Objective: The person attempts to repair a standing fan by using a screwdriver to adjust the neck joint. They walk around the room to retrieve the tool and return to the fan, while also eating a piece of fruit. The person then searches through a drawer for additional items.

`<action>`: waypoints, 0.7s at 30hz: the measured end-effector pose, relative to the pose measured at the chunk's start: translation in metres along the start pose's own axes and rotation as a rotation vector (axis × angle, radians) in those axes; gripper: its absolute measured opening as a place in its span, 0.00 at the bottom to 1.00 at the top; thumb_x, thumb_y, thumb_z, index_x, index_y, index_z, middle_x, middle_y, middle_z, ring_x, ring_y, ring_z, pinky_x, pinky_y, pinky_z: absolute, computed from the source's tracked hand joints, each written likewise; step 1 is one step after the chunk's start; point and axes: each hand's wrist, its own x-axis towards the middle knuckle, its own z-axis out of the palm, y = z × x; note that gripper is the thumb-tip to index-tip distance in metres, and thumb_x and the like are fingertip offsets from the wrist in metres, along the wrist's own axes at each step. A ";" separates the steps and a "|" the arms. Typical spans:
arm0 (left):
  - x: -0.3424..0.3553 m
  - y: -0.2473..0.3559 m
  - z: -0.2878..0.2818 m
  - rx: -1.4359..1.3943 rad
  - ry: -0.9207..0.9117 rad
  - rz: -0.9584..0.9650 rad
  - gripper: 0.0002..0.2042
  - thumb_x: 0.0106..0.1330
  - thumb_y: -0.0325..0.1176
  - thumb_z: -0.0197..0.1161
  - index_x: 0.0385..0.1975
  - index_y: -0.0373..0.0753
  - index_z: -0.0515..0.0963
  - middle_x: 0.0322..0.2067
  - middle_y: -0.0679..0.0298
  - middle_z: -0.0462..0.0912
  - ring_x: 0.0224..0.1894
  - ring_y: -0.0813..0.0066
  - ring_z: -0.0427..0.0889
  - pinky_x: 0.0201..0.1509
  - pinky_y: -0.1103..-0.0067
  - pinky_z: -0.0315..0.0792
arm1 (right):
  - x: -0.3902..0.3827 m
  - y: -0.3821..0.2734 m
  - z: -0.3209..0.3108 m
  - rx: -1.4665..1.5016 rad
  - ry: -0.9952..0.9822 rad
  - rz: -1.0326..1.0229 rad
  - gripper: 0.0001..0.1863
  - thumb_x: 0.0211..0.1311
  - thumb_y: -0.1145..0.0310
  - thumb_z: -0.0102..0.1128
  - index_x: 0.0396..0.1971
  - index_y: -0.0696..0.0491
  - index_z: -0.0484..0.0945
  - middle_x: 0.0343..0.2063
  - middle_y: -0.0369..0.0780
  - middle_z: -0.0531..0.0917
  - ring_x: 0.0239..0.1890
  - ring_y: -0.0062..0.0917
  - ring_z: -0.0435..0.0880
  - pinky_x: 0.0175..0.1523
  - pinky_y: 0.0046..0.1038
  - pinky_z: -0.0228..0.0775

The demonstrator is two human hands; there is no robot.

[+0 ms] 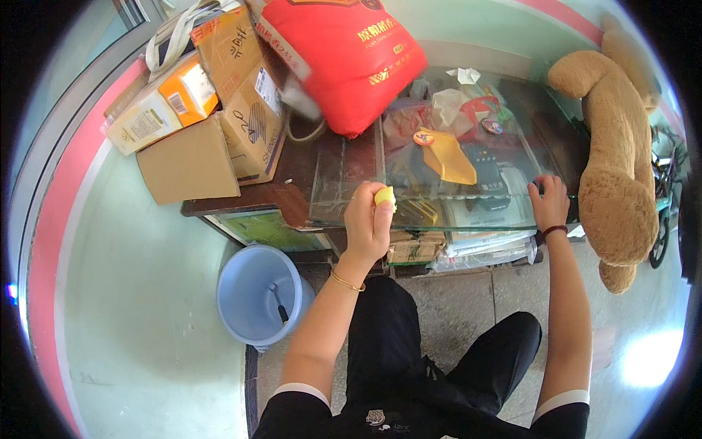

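Yellow and small, a soft-looking piece point(385, 196) pokes out of the top of the person's left hand point(365, 223). This hand is closed like a fist, with the thumb and fingers pinching the yellow piece. Most of the piece is hidden, so I cannot tell what it is. It is up over the front edge of the glass top point(351, 179), near the middle. A gold bracelet point(346, 281) goes around the left wrist.

The right hand point(551, 205) is at the right end of the glass, with its fingers bent. I cannot tell if it grips the edge or just rests there. A dark red band point(554, 230) is on that wrist.

Under or on the glass, I cannot tell which, lie an orange-yellow paper point(452, 162) and a round badge point(423, 137) by its top corner. Lower down, a pile of papers point(482, 245) sits below the front edge.

A big red bag point(344, 66) leans at the back. Left of it are a brown cardboard box point(248, 124) and an orange and white box point(157, 113). On the floor, a blue bucket point(238, 325) has a dark-handled tool point(283, 313) inside. A fluffy brown toy point(618, 212) is on the right side, just beside the glass.
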 end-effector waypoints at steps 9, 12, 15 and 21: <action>0.009 -0.014 0.003 -0.008 0.093 -0.101 0.14 0.67 0.40 0.44 0.35 0.35 0.70 0.22 0.60 0.74 0.24 0.71 0.73 0.29 0.78 0.66 | 0.004 -0.057 -0.021 -0.210 0.177 -0.607 0.17 0.43 0.67 0.61 0.37 0.48 0.73 0.37 0.36 0.74 0.49 0.29 0.70 0.58 0.43 0.52; 0.012 -0.013 0.010 0.162 0.043 -0.019 0.13 0.65 0.41 0.47 0.34 0.37 0.70 0.19 0.59 0.74 0.21 0.64 0.75 0.25 0.74 0.68 | 0.024 -0.091 -0.001 0.044 0.069 -0.563 0.17 0.45 0.66 0.61 0.39 0.49 0.73 0.38 0.37 0.75 0.47 0.31 0.71 0.50 0.38 0.62; 0.012 -0.018 0.014 0.297 0.034 0.121 0.14 0.61 0.43 0.52 0.33 0.37 0.70 0.15 0.60 0.72 0.18 0.60 0.75 0.22 0.70 0.67 | 0.045 -0.125 0.039 0.245 -0.014 -0.668 0.17 0.48 0.65 0.60 0.41 0.50 0.72 0.40 0.39 0.75 0.45 0.33 0.72 0.47 0.36 0.66; 0.012 -0.017 0.017 0.374 0.062 -0.010 0.14 0.61 0.44 0.52 0.33 0.38 0.70 0.15 0.58 0.73 0.18 0.58 0.75 0.23 0.69 0.68 | 0.068 -0.182 0.079 0.232 -0.194 -0.515 0.20 0.60 0.55 0.49 0.47 0.51 0.72 0.47 0.41 0.74 0.50 0.36 0.71 0.52 0.40 0.63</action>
